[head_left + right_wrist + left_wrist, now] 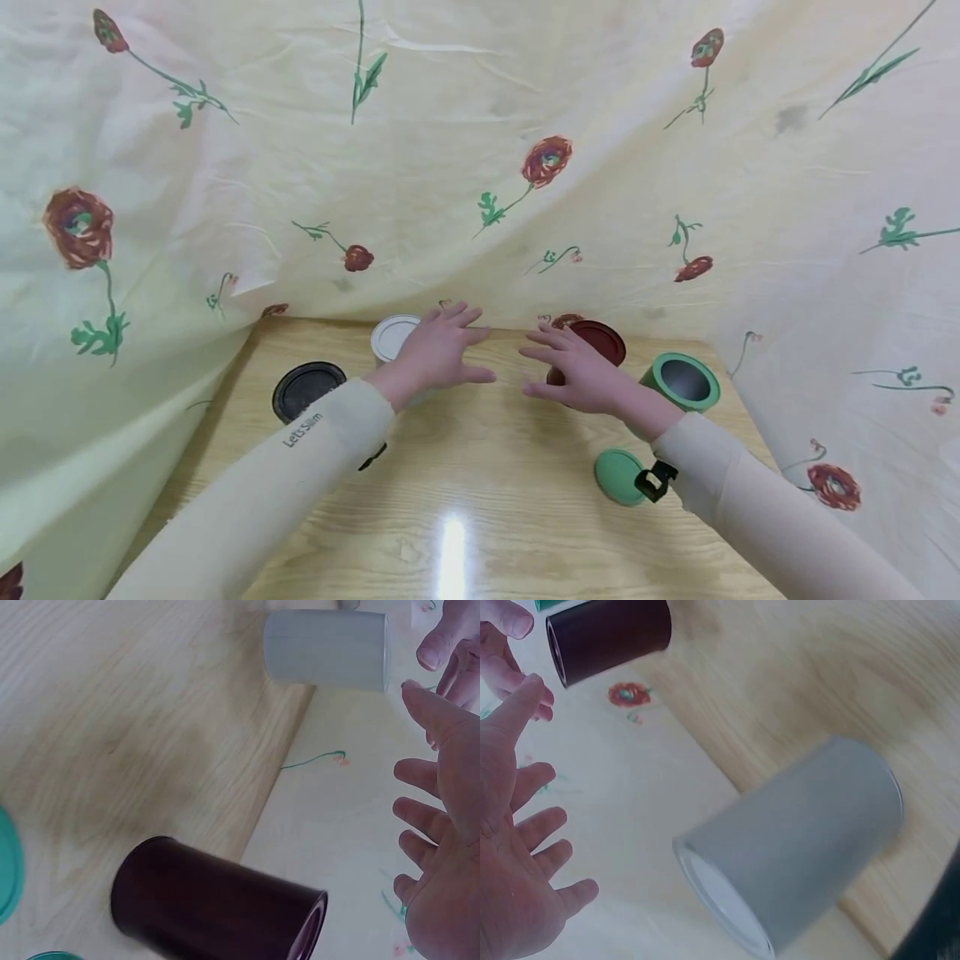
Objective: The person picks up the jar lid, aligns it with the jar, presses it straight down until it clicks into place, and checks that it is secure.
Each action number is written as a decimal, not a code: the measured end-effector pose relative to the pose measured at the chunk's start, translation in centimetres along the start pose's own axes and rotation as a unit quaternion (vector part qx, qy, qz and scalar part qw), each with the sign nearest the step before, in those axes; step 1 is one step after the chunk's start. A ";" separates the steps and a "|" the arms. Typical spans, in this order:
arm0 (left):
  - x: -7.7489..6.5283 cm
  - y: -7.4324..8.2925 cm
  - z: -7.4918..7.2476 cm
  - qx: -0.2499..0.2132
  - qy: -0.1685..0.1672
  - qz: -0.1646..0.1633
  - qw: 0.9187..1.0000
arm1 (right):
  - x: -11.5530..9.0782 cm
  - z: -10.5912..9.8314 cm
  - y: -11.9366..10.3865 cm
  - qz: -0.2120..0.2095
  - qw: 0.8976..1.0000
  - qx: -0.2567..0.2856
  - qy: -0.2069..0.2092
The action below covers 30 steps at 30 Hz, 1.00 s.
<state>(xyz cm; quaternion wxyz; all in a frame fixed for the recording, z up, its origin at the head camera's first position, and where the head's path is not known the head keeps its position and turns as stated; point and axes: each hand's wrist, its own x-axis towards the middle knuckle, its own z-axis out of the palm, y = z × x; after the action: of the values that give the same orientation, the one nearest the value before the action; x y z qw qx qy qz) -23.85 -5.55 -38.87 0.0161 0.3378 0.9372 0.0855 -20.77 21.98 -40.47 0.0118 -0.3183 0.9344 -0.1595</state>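
Note:
Both hands hover above the table with fingers spread and straight, holding nothing. My left hand [442,350] is nearest a white can [393,336], partly covering it in the head view; the left wrist view shows the can's pale grey side [795,840], apart from the fingers. My right hand [581,375] hovers before a dark red can [603,340], which stands upright. From the right wrist, that dark red can [217,900] appears separate from the fingers. The two hands face each other across a gap, thumbs inward.
A black-topped can [307,390] stands at the left, behind my left sleeve. To the right is a green can [684,382] with a hollow grey inside. A round green lid [618,477] lies flat on the wooden table [375,533]. Flowered cloth [420,167] hangs behind.

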 end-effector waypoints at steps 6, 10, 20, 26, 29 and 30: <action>1.0 1.2 1.6 -0.003 -0.015 -0.003 1.000 | -2.2 0.2 0.5 -0.006 1.000 0.001 0.018; 1.5 1.7 3.0 -0.009 -0.021 0.003 1.000 | -3.6 0.5 0.8 -0.011 0.999 0.003 0.031; 1.6 3.7 6.2 -0.009 0.000 0.037 0.999 | -7.4 1.7 1.9 0.034 0.998 0.028 0.044; 1.9 4.8 8.2 -0.016 0.008 0.046 0.999 | -9.8 3.2 2.5 0.031 0.997 0.026 0.073; 2.0 5.4 9.2 -0.020 0.008 0.048 0.999 | -10.8 4.0 2.9 0.028 0.996 0.014 0.087; 2.1 5.6 9.5 -0.023 0.007 0.049 0.999 | -11.1 4.3 3.0 0.027 0.995 0.012 0.092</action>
<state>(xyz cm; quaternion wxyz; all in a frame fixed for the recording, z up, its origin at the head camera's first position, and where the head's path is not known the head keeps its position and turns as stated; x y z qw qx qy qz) -21.08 1.45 -47.20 0.0132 0.3821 0.9174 0.1102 -13.18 29.64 -46.33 -0.0664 -0.2764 0.9379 -0.1987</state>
